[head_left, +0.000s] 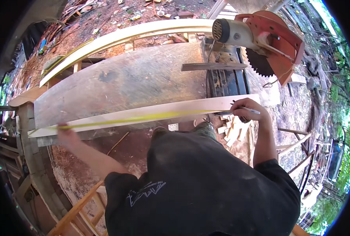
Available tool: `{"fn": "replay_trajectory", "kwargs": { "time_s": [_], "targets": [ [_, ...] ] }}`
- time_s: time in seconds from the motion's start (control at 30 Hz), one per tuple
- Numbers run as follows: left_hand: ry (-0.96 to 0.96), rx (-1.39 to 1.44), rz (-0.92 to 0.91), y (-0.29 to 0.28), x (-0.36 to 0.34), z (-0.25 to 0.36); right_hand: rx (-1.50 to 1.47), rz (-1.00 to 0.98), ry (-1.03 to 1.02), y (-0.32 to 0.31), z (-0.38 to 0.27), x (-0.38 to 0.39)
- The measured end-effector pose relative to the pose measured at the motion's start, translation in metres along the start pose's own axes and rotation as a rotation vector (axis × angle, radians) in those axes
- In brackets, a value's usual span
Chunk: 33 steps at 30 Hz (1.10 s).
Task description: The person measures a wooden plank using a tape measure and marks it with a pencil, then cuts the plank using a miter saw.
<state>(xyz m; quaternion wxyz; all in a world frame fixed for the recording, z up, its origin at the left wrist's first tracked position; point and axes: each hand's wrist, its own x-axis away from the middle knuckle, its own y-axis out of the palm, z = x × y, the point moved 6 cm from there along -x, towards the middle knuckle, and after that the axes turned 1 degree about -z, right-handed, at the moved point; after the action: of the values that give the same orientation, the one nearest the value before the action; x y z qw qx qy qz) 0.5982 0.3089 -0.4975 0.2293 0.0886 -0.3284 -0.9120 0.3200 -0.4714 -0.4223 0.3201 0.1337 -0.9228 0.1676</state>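
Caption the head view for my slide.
A thin yellow tape measure along a long pale wooden board; left hand blurred, right hand holding slim white pen.

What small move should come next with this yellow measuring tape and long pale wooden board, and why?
I'd probably steady the left hand on the yellow measuring tape near the left end of the pale wooden board: that hand is blurred, while the right hand holds a slim white pen-like tool near the tape's other visible end.
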Motion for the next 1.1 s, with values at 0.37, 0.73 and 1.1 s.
{"fn": "replay_trajectory", "kwargs": {
  "time_s": [0.37,0.73,1.1],
  "targets": [
    [-0.195,-0.295,0.476,-0.023,-0.024,-0.012,0.278,-0.149,-0.049,0.100,-0.016,-0.084],
    [-0.446,-0.327,0.154,0.080,0.055,-0.185,0.312,0.019,0.005,0.088,-0.032,-0.103],
    [-0.919,-0.653,-1.043,0.245,0.357,-0.329,0.135,0.463,-0.095,0.103,-0.042,-0.116]
  ]
}}
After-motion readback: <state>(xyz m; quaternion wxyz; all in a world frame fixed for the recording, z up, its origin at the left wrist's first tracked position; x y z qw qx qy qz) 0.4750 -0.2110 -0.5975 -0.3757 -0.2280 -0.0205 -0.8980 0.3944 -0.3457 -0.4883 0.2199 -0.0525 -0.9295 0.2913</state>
